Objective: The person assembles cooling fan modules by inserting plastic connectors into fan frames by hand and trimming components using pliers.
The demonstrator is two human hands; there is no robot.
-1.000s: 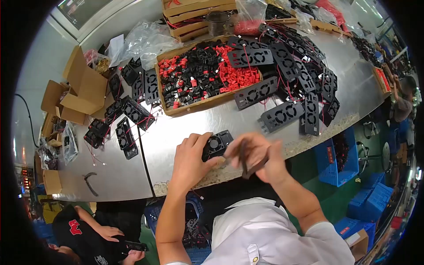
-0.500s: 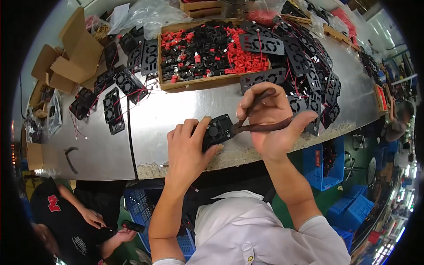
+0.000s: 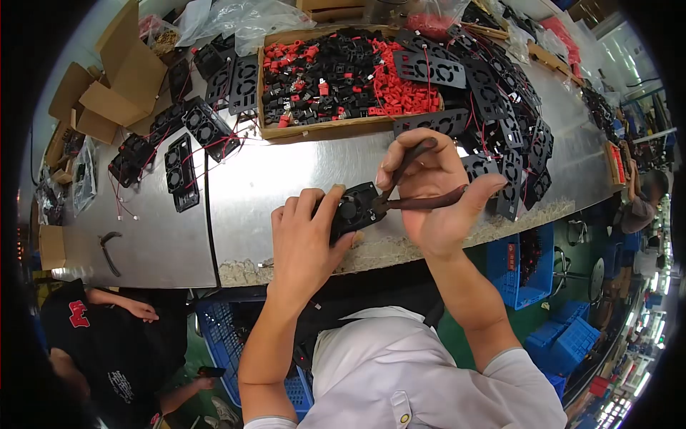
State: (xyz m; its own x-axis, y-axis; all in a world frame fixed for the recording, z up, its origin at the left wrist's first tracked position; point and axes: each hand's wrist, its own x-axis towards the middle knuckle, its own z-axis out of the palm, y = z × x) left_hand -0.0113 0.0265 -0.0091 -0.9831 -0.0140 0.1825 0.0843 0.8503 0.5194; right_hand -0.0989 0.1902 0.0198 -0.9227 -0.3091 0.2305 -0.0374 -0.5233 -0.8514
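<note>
My left hand is wrapped around a small black fan unit just above the table's front edge. Its round fan faces up, and fingers cover its left side. In my right hand is a pair of pliers with dark reddish-brown handles, spread apart between the fingers and the thumb side of the palm. The plier jaws are at the right end of the fan unit, over small parts there; whether they grip anything is too small to tell.
A shallow cardboard box of red and black connectors stands at the back. Black fan plates with red wires pile up at right, and more fan units lie left. A dark curved tool is on the metal table. A co-worker is lower left.
The plier jaws have shifted slightly left, further onto the fan unit's end. At lower left, the co-worker's hands have separated, and the held dark device is lower.
</note>
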